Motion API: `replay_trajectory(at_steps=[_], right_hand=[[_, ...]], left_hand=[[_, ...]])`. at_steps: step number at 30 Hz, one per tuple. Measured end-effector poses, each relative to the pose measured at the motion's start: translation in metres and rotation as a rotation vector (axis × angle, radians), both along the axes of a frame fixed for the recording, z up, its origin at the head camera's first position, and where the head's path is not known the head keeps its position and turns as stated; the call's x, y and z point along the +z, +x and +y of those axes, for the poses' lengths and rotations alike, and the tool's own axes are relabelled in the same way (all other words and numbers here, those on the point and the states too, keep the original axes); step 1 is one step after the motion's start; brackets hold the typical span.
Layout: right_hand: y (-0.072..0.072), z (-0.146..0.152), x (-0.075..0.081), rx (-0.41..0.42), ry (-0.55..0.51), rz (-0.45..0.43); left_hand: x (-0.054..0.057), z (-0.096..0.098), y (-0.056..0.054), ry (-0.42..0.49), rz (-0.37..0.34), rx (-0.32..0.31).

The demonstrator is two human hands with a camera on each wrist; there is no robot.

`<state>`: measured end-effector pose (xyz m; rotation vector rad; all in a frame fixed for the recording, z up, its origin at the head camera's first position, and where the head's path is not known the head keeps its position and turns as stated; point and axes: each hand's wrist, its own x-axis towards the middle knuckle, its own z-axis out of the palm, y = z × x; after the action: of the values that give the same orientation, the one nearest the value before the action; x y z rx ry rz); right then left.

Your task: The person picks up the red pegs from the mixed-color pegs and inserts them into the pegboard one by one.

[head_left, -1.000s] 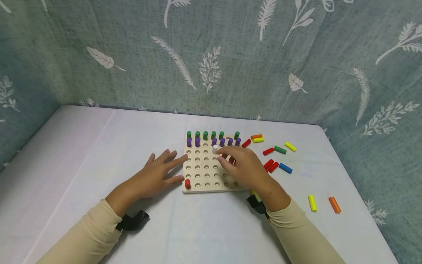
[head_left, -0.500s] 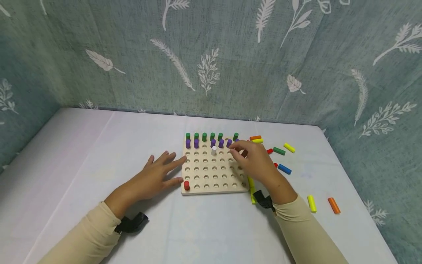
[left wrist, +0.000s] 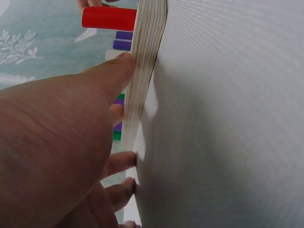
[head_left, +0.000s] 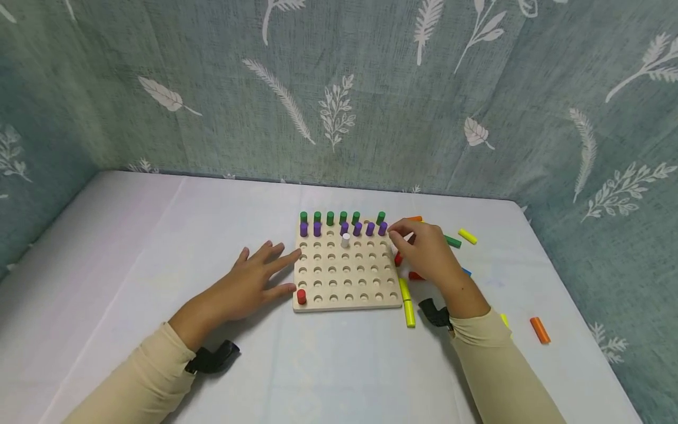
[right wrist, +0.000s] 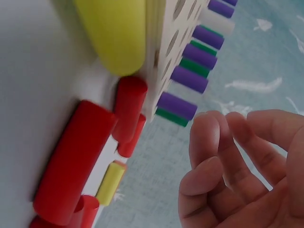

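A pale wooden pegboard point(head_left: 339, 305) lies on the table, with rows of round holes. Green pegs point(head_left: 330, 218) stand along its far row, and purple pegs point(head_left: 357, 229) in the row before them. One white peg point(head_left: 345, 240) stands in the third row. At the near left corner a red peg point(head_left: 301, 296) is upright. My left hand point(head_left: 251, 282) rests at the board's left edge, fingers spread, thumb and a finger touching it. Beside the far right corner hovers my right hand point(head_left: 426, 253), its fingers loosely bent; the right wrist view shows nothing between them.
Two yellow pegs point(head_left: 408, 309) lie end to end along the board's right side. Loose red pegs point(right wrist: 73, 161) lie under and beside my right hand. Farther right are a green peg point(head_left: 452, 241), a yellow peg point(head_left: 468, 236) and an orange peg point(head_left: 539, 330).
My right hand has moved right, from beside the white peg across the board to past its right edge. The white peg stays in its hole. My left hand keeps its place.
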<state>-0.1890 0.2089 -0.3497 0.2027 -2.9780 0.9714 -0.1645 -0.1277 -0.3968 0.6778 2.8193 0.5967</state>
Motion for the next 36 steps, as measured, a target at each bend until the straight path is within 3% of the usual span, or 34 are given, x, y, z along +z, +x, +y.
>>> replay_trajectory(at_steps=[19,36], right_hand=[[-0.013,0.018,-0.012,-0.106,0.002,-0.213],[-0.016,0.021,-0.022,-0.106,0.079,-0.283]], left_hand=[[-0.001,-0.001,-0.001,-0.001,0.016,-0.005],[-0.001,0.000,0.000,-0.012,0.016,0.001]])
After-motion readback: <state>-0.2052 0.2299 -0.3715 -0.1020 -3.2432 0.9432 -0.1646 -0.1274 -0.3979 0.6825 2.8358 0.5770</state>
